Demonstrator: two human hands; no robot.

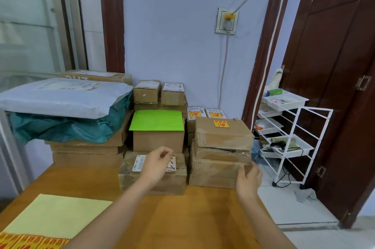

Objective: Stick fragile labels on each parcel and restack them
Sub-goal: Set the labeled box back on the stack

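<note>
My left hand point(156, 164) hovers with loosely curled fingers over a cardboard parcel point(152, 179) bearing a white shipping label, at the table's middle. My right hand point(248, 180) touches the front right corner of the lower box point(213, 173) in a two-box stack. The upper box point(223, 134) of that stack carries a red-and-yellow fragile label point(221, 123). Two small parcels point(207, 116) behind it also carry fragile labels. A sheet of fragile labels point(30, 241) lies at the bottom left, under a pale yellow backing sheet point(58, 216).
A box with a green sheet point(157, 121) on top stands behind the middle parcel. Small boxes point(159, 92) are stacked against the wall. On the left, flat cartons carry a grey mailer bag point(60, 96) over a teal one. A white wire rack point(288, 139) stands right, off the wooden table point(192, 218).
</note>
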